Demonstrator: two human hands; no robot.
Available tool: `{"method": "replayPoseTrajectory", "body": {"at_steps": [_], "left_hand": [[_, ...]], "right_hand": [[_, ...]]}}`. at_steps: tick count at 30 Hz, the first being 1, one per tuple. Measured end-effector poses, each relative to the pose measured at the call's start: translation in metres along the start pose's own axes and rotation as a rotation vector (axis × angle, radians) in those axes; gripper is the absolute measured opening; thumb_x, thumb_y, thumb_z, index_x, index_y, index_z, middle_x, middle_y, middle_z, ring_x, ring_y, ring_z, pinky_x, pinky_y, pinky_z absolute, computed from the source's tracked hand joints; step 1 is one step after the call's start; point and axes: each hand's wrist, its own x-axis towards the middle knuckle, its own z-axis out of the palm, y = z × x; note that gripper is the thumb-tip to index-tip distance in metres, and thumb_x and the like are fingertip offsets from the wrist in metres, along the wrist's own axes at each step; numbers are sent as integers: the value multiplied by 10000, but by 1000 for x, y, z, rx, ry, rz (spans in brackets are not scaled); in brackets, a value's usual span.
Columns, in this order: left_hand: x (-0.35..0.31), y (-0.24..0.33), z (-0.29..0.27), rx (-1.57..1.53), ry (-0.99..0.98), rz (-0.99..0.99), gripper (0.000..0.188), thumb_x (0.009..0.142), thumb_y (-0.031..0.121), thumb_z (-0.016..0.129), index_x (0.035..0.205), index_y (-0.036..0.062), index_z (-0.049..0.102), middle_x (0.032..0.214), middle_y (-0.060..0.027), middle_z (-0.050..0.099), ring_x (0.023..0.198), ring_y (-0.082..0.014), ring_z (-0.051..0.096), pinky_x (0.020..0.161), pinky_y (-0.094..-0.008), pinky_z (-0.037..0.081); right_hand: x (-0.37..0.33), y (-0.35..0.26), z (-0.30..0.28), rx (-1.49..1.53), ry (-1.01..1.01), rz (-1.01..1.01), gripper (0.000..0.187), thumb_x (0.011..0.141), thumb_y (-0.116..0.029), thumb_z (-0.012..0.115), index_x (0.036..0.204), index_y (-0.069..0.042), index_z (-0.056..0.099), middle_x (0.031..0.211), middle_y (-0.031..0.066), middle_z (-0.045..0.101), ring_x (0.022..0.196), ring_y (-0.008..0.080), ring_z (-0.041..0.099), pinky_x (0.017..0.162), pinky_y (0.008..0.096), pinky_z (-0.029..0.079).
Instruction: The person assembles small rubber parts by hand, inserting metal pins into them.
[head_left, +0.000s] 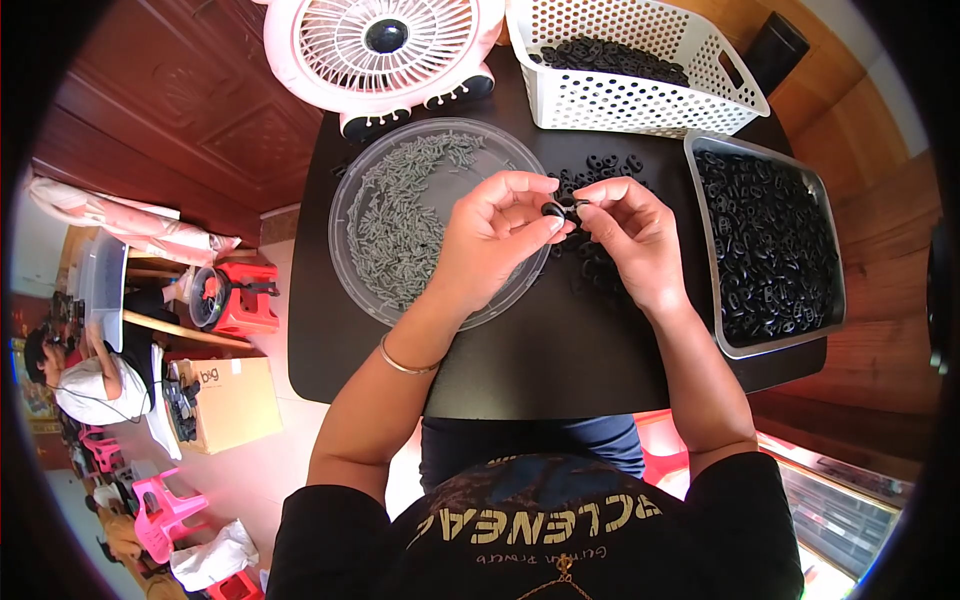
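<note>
Left hand: thumb and fingers clamped on a small black part above the middle of the desk.
Right hand: fingers pinched on its other end (one piece or two, I cannot tell).
Loose black pieces: on the desk, at the hands' 1 and 6 o'clock.
Round tub: 9 o'clock, with grey-green bits.
Metal tray: 3 o'clock, full of black pieces.
White basket: 1 o'clock.
Pink fan: towards 11.

Left grip and right grip nearly touching, both pinched (thumbs angled inward), forearms slanting together.
</note>
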Motion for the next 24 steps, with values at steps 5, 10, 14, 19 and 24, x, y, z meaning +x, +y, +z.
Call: {"method": "replayPoseTrajectory", "body": {"at_steps": [5,10,14,19,24], "left_hand": [[0,-4,-7,24,-3,70,154,786,-60,564,934,-24,540,888,-101,593,813,-163,603,745,-267,513],[0,-5,-7,40,-12,87,176,788,-53,568,963,-31,554,869,-87,598,815,-145,598,741,-254,507],[-1,-6,-6,70,-11,103,202,789,-48,570,990,-33,565,875,-85,599,809,-137,596,737,-245,501],[-2,-4,-4,61,9,77,227,791,-49,566,1018,-33,572,876,-82,599,795,-124,589,724,-237,492],[-2,-4,-3,78,18,92,223,787,-47,574,1010,-28,571,864,-82,598,785,-124,589,712,-233,492]], "right_hand": [[-1,4,1,-78,21,-11,101,815,28,548,910,2,570,831,20,591,761,65,567,684,191,446],[-2,5,1,-78,50,1,101,807,26,561,898,-16,578,820,2,584,748,39,545,668,174,432],[-2,7,2,-53,65,-1,94,804,26,566,885,-20,580,822,0,585,739,35,540,660,172,431],[-2,8,3,-91,99,-49,91,800,27,574,877,-21,578,823,6,588,735,38,541,652,173,434],[-2,9,3,-61,97,-61,85,794,25,585,869,-14,579,820,14,596,742,44,551,662,180,440]]}}
